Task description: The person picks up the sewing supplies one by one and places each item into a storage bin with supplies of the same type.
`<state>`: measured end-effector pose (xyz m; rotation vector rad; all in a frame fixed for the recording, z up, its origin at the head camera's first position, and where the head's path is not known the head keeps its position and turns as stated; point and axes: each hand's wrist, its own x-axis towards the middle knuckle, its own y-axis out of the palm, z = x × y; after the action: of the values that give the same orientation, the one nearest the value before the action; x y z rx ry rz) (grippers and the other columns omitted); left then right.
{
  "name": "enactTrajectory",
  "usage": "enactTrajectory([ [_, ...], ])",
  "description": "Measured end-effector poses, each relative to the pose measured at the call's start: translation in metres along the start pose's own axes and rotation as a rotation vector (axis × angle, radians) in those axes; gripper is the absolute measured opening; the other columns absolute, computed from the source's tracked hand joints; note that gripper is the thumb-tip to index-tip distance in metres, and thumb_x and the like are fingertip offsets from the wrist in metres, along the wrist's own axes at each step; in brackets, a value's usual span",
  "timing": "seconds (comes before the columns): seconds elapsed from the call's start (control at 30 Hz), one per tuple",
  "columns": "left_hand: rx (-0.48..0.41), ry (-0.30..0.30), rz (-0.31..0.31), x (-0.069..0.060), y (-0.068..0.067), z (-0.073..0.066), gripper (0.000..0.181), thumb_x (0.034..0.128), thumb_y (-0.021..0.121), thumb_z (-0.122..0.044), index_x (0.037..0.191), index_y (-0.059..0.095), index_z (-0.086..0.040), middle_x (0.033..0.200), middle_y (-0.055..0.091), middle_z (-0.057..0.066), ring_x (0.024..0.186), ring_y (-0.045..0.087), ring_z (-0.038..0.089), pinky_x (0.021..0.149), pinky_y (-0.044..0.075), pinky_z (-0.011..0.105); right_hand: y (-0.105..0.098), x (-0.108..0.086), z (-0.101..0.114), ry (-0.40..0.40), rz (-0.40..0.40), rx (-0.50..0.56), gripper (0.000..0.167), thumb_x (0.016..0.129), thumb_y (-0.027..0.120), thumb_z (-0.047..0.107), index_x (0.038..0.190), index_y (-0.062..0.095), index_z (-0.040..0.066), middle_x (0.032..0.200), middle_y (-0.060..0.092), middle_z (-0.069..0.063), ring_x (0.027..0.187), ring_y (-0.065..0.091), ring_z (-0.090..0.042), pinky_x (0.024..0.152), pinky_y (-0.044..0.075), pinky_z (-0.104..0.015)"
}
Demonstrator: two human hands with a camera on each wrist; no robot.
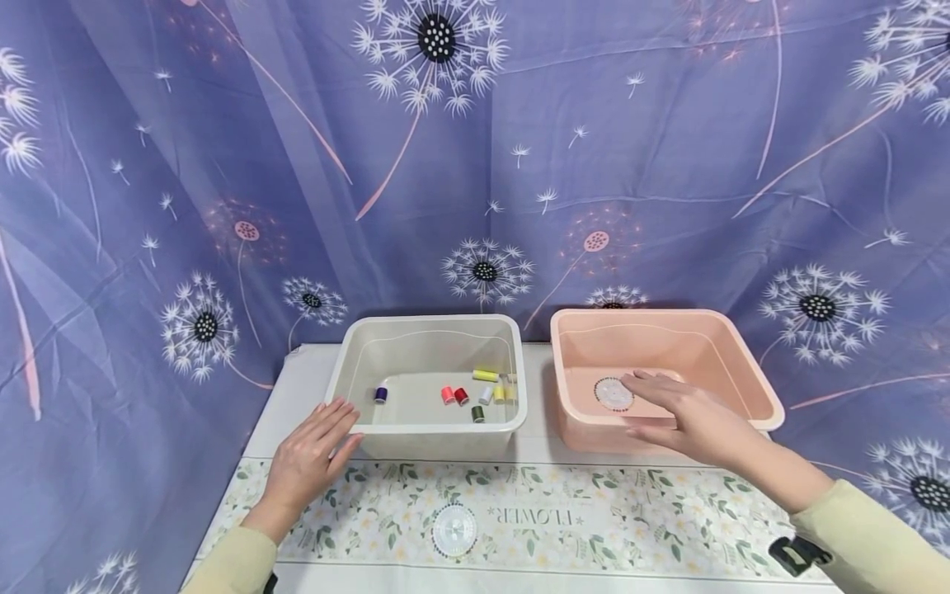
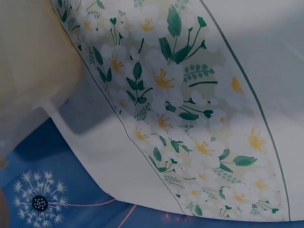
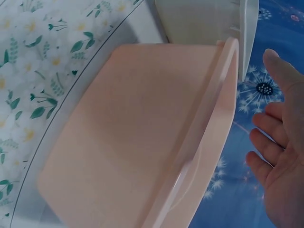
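Several thread spools lie in the off-white bin [image 1: 438, 441]: a purple spool [image 1: 381, 395] at left, and toward the right a pink spool [image 1: 448, 395], a red spool [image 1: 461, 397], a white spool [image 1: 486, 395], an olive green spool [image 1: 478, 414] and yellow ones [image 1: 486, 375]. At that bin's front left corner is my left hand [image 1: 308, 454], fingers extended, holding nothing. My right hand [image 1: 693, 417] hovers over the pink bin [image 1: 668, 317], empty, fingers loosely extended. Inside the pink bin lies a white round disc [image 1: 613, 394] with small dots around its rim.
A similar white disc [image 1: 454, 530] is on the floral strip [image 1: 356, 511] of the tablecloth, before the bins. Behind the table hangs a blue-purple dandelion curtain [image 1: 416, 247]. The two bins stand side by side with a narrow gap between them.
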<state>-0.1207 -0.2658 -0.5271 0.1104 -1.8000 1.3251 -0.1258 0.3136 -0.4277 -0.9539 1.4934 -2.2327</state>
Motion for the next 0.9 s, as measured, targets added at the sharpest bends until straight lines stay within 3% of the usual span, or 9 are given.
enactTrajectory([
  [0.17, 0.001, 0.010, -0.002, 0.000, 0.000, 0.001, 0.065, 0.1135, 0.045, -0.054, 0.122, 0.078, 0.000, 0.122, 0.077, 0.019, 0.117, 0.073, 0.041, 0.133, 0.023, 0.025, -0.001, -0.010, -0.008, -0.015, -0.038, -0.033, 0.071, 0.079, 0.095, 0.030, 0.141, 0.070, 0.006, 0.139, 0.070, -0.018, 0.125, 0.067, -0.047, 0.100, 0.056, -0.064],
  [0.23, -0.001, 0.019, -0.004, 0.000, 0.000, 0.001, 0.062, 0.1130, 0.047, -0.053, 0.122, 0.078, 0.001, 0.122, 0.077, 0.020, 0.117, 0.073, 0.041, 0.133, 0.023, 0.025, -0.001, -0.014, -0.010, -0.024, -0.052, -0.046, 0.071, 0.077, 0.095, 0.029, 0.140, 0.070, 0.005, 0.138, 0.070, -0.018, 0.124, 0.067, -0.045, 0.111, 0.054, -0.049],
  [0.3, -0.003, 0.028, -0.004, 0.001, 0.000, 0.002, 0.059, 0.1123, 0.050, -0.050, 0.122, 0.078, 0.001, 0.122, 0.077, 0.020, 0.116, 0.073, 0.041, 0.133, 0.023, 0.025, -0.001, -0.017, -0.013, -0.027, -0.063, -0.054, 0.072, 0.077, 0.095, 0.030, 0.139, 0.070, 0.004, 0.138, 0.071, -0.018, 0.125, 0.067, -0.043, 0.121, 0.043, -0.030],
  [0.43, 0.000, 0.039, -0.006, 0.002, -0.001, 0.002, 0.059, 0.1125, 0.051, -0.050, 0.123, 0.077, 0.002, 0.121, 0.077, 0.020, 0.116, 0.073, 0.041, 0.133, 0.024, 0.025, -0.002, -0.022, -0.017, -0.009, -0.064, -0.057, 0.073, 0.079, 0.095, 0.031, 0.142, 0.068, 0.005, 0.139, 0.070, -0.020, 0.125, 0.066, -0.045, 0.123, 0.019, -0.009],
  [0.5, 0.002, 0.044, -0.012, 0.002, -0.001, 0.002, 0.061, 0.1131, 0.049, -0.051, 0.122, 0.078, 0.002, 0.120, 0.078, 0.020, 0.115, 0.074, 0.041, 0.133, 0.025, 0.025, -0.002, -0.024, -0.017, 0.013, -0.061, -0.065, 0.074, 0.079, 0.095, 0.031, 0.143, 0.068, 0.006, 0.139, 0.069, -0.020, 0.126, 0.066, -0.044, 0.123, 0.021, -0.010],
  [0.6, 0.004, 0.050, -0.023, 0.003, -0.001, 0.001, 0.064, 0.1141, 0.045, -0.052, 0.122, 0.078, 0.002, 0.119, 0.078, 0.020, 0.114, 0.074, 0.041, 0.132, 0.026, 0.025, -0.004, -0.028, -0.017, 0.053, -0.050, -0.075, 0.073, 0.079, 0.094, 0.031, 0.143, 0.068, 0.006, 0.140, 0.069, -0.021, 0.126, 0.066, -0.044, 0.122, 0.043, -0.029],
  [0.67, 0.005, 0.054, -0.030, 0.004, -0.001, 0.001, 0.065, 0.1145, 0.043, -0.053, 0.121, 0.078, 0.002, 0.118, 0.078, 0.020, 0.113, 0.074, 0.041, 0.132, 0.026, 0.025, -0.004, -0.030, -0.016, 0.081, -0.040, -0.080, 0.073, 0.080, 0.094, 0.032, 0.143, 0.068, 0.006, 0.141, 0.068, -0.021, 0.126, 0.066, -0.044, 0.112, 0.053, -0.047],
  [0.73, 0.007, 0.054, -0.033, 0.005, -0.001, 0.000, 0.066, 0.1147, 0.042, -0.053, 0.121, 0.078, 0.002, 0.118, 0.078, 0.020, 0.113, 0.074, 0.041, 0.132, 0.026, 0.025, -0.005, -0.032, -0.016, 0.107, -0.029, -0.081, 0.073, 0.081, 0.093, 0.034, 0.143, 0.067, 0.005, 0.142, 0.067, -0.022, 0.126, 0.066, -0.045, 0.099, 0.055, -0.063],
  [0.9, 0.008, 0.053, -0.030, 0.006, -0.003, 0.000, 0.065, 0.1142, 0.044, -0.052, 0.121, 0.078, 0.003, 0.119, 0.078, 0.020, 0.113, 0.074, 0.041, 0.132, 0.025, 0.025, -0.005, -0.039, -0.017, 0.150, -0.024, -0.077, 0.073, 0.082, 0.093, 0.035, 0.143, 0.068, 0.005, 0.146, 0.065, -0.021, 0.127, 0.065, -0.045, 0.096, 0.054, -0.065],
])
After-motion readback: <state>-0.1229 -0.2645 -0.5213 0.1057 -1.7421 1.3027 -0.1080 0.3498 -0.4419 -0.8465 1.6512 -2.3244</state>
